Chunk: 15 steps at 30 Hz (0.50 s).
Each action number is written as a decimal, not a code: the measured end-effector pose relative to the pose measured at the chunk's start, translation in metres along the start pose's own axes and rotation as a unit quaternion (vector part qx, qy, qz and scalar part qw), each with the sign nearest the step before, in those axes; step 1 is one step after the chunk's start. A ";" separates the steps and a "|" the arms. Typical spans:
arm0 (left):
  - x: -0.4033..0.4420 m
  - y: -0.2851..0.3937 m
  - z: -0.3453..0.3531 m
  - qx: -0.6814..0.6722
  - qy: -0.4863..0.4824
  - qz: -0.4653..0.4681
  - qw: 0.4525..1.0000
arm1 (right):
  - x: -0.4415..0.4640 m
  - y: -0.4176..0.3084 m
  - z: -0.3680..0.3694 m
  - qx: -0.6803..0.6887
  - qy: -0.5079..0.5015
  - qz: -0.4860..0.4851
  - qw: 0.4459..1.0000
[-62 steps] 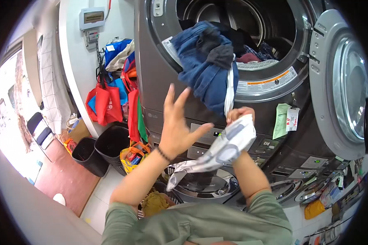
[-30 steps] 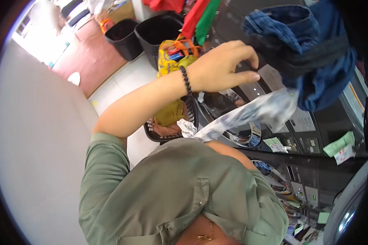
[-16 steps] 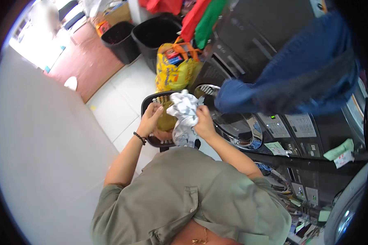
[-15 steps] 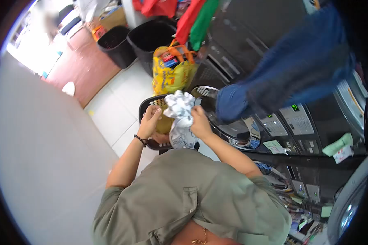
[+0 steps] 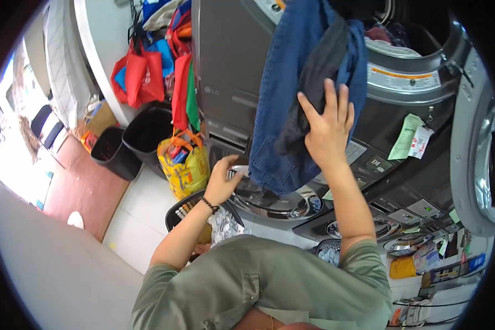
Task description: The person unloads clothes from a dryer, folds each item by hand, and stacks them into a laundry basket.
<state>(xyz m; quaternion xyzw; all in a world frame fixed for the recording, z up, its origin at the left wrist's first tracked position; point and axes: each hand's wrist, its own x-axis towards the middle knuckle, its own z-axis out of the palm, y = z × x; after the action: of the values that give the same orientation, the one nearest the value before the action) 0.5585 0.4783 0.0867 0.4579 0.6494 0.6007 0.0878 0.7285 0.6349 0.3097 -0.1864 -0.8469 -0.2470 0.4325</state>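
Observation:
Blue jeans (image 5: 278,110) hang down from the open drum of an upper machine (image 5: 418,77), together with a dark grey garment (image 5: 319,77). My right hand (image 5: 330,129) is raised against the grey garment, fingers spread over its surface. Lower down, my left hand (image 5: 224,180) is held out with thumb and fingers apart and nothing between them, close to the bottom of the jeans. Beneath it stands a black laundry basket (image 5: 173,217), where a white patterned cloth (image 5: 225,224) lies crumpled.
The machine's round door (image 5: 478,143) swings out at the right. A lower machine door (image 5: 280,206) is below the jeans. A yellow bag (image 5: 184,170), black bins (image 5: 115,151) and hanging red bags (image 5: 140,77) are at the left. Green paper tags (image 5: 404,135) hang on the machine.
The white cloth has left my hands and lies in the basket. My right hand has risen to the hanging clothes, and my left has moved slightly right. The view has tilted up.

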 end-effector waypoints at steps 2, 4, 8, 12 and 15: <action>0.036 0.053 0.009 0.042 0.028 0.040 0.998 | 0.020 0.024 -0.005 0.077 0.033 -0.068 0.994; 0.067 0.080 0.033 0.065 0.125 0.095 0.985 | 0.042 0.017 -0.035 0.185 -0.023 -0.144 0.972; 0.085 0.091 0.088 0.098 0.183 0.015 0.978 | 0.142 0.050 -0.071 0.303 0.099 -0.230 0.919; 0.063 0.083 0.081 0.038 0.039 0.059 0.997 | 0.251 0.173 -0.079 0.378 0.316 0.095 0.865; 0.005 0.063 0.045 -0.131 -0.029 -0.060 0.989 | 0.252 0.208 -0.071 0.471 0.308 0.105 0.820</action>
<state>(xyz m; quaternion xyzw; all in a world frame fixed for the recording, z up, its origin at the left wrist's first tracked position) 0.6165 0.5040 0.1314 0.4197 0.5884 0.6609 0.2021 0.7433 0.7874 0.6069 0.0381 -0.6579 0.1842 0.7292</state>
